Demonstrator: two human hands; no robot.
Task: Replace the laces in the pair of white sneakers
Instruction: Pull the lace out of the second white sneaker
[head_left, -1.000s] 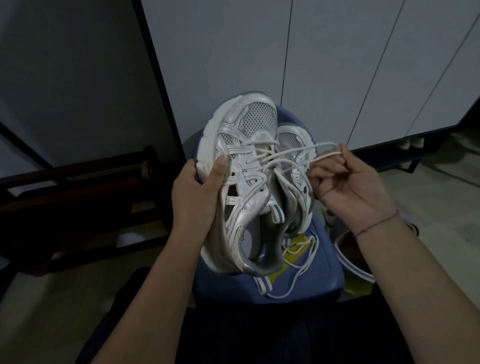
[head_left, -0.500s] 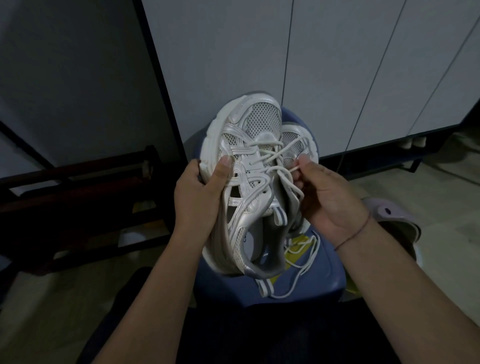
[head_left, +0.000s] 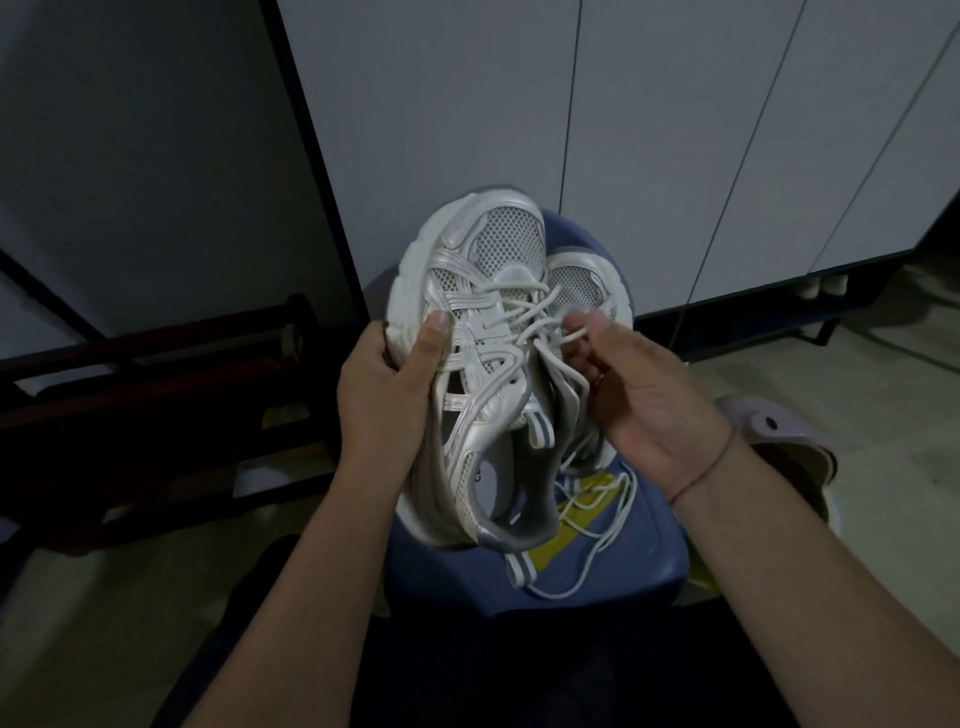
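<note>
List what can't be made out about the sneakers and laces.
Head view:
- Second sneaker: mostly behind the held sneaker and right hand.
- Lace tip: hidden in the right hand's fingers.
- Left hand fingers: behind the sole; only the thumb shows.
- Loose lace on the stool: upper end under the sneakers.

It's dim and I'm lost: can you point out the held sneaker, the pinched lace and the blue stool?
held sneaker (head_left: 511, 241): head view, on its mesh toe.
pinched lace (head_left: 574, 335): head view, on the strand leaving the eyelets.
blue stool (head_left: 649, 551): head view, on bare seat at its right side.
</note>
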